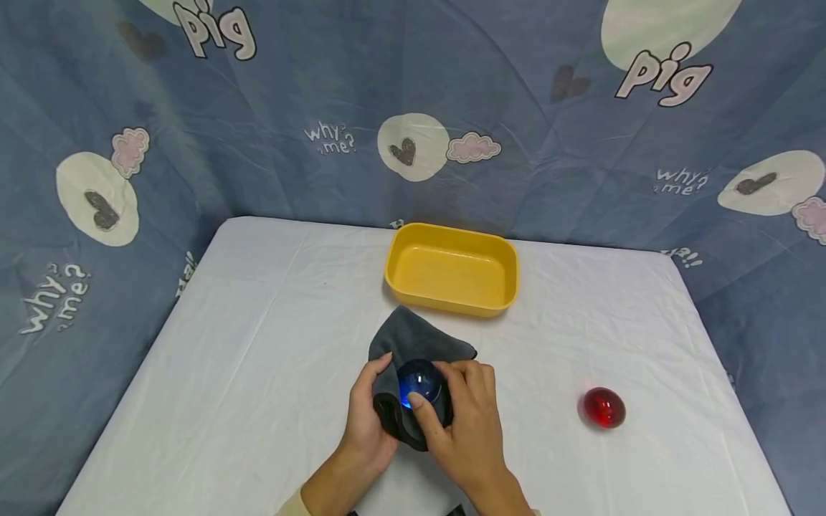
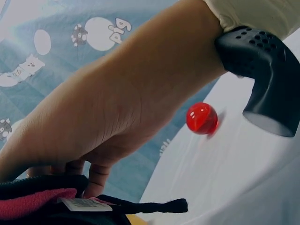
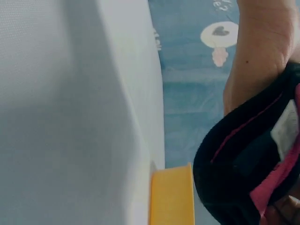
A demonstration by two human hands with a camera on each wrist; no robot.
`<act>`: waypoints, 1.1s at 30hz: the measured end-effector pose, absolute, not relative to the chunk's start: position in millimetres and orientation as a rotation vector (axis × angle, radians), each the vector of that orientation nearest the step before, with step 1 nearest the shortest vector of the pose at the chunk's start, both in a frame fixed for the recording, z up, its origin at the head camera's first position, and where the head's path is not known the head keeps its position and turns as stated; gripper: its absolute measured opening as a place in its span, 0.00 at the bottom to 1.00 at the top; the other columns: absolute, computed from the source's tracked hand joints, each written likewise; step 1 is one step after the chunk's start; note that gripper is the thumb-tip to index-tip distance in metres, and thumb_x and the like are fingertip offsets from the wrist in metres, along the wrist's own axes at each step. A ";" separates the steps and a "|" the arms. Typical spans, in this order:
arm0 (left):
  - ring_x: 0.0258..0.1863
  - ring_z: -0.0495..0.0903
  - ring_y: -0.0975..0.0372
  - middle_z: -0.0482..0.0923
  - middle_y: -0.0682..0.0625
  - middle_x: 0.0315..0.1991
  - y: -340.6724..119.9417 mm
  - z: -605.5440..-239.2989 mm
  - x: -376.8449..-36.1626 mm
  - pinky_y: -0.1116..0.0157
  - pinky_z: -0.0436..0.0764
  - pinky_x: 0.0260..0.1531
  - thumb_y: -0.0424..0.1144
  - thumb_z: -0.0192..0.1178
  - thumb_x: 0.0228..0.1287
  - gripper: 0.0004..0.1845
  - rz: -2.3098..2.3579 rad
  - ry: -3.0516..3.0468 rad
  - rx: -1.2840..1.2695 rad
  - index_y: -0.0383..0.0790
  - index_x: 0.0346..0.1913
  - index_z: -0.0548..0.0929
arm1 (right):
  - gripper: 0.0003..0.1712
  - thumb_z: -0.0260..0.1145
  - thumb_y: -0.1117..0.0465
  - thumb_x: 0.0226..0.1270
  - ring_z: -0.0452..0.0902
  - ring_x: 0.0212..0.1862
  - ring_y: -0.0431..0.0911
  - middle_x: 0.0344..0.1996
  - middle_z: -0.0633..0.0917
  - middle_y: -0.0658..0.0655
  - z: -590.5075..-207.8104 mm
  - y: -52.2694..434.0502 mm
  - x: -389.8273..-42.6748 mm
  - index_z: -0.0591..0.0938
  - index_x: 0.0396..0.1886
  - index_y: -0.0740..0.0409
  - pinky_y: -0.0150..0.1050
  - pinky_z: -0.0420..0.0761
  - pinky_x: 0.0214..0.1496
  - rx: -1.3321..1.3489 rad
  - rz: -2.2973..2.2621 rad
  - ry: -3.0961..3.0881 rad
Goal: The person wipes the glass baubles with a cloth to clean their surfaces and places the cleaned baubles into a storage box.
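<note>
Tabletop (image 1: 271,387); tray (image 1: 453,276) beyond blue ball (image 1: 421,375)

Cartoon lettering covers a blue printed fabric backdrop (image 1: 284,100), with "pig" in pale, dark-outlined letters (image 1: 215,30) at the upper left of the head view and again (image 1: 665,74) at the upper right. White "why? me?" script (image 1: 330,137) appears at upper centre, at the right (image 1: 681,181) and, tilted, at the left edge (image 1: 54,297). A partly hidden white word (image 1: 684,256) ending in "a!!" shows at right. In the left wrist view, a "pig" print (image 2: 119,30) sits slanted near the top. Below, a white rectangular label (image 2: 86,204) on a dark, pink-lined soft cloth (image 2: 37,203) carries print too blurred to read.
</note>
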State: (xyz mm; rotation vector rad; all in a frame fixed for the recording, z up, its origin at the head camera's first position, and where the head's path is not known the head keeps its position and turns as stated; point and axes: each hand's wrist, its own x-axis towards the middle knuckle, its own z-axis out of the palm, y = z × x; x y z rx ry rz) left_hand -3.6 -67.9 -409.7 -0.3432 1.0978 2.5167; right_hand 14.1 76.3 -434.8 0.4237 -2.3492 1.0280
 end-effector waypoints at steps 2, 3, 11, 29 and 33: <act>0.56 0.77 0.63 0.73 0.52 0.59 -68.6 -409.7 -5.2 0.67 0.76 0.59 0.52 0.42 0.80 0.23 2.532 1.089 -0.331 0.42 0.67 0.63 | 0.32 0.67 0.42 0.75 0.69 0.51 0.49 0.49 0.80 0.54 -435.1 76.5 14.5 0.83 0.62 0.64 0.43 0.74 0.52 0.447 1.033 -2.352; 0.56 0.77 0.63 0.75 0.53 0.58 -69.0 -409.7 -6.0 0.67 0.76 0.60 0.52 0.43 0.80 0.22 2.537 1.088 -0.328 0.42 0.66 0.65 | 0.35 0.67 0.41 0.75 0.70 0.52 0.49 0.50 0.80 0.54 -435.1 76.6 14.8 0.81 0.65 0.64 0.42 0.74 0.53 0.458 1.031 -2.350; 0.58 0.78 0.62 0.77 0.53 0.59 -69.3 -409.5 -6.6 0.66 0.76 0.61 0.52 0.43 0.80 0.23 2.528 1.081 -0.333 0.42 0.67 0.67 | 0.41 0.70 0.41 0.72 0.73 0.56 0.53 0.58 0.79 0.59 -435.8 75.6 15.9 0.72 0.74 0.60 0.45 0.72 0.61 0.487 1.034 -2.316; 0.57 0.77 0.63 0.75 0.52 0.59 -68.4 -411.2 -4.0 0.66 0.75 0.61 0.51 0.42 0.80 0.25 2.517 1.084 -0.330 0.41 0.69 0.62 | 0.31 0.73 0.43 0.70 0.75 0.51 0.52 0.51 0.82 0.57 -433.7 72.6 14.4 0.82 0.58 0.64 0.43 0.75 0.55 0.446 1.062 -2.265; 0.57 0.75 0.64 0.70 0.51 0.61 -68.0 -411.2 -2.9 0.67 0.76 0.60 0.52 0.42 0.80 0.27 2.506 1.092 -0.349 0.41 0.71 0.57 | 0.29 0.70 0.41 0.72 0.74 0.48 0.51 0.47 0.83 0.55 -433.2 72.7 13.9 0.84 0.54 0.62 0.43 0.75 0.51 0.423 1.037 -2.254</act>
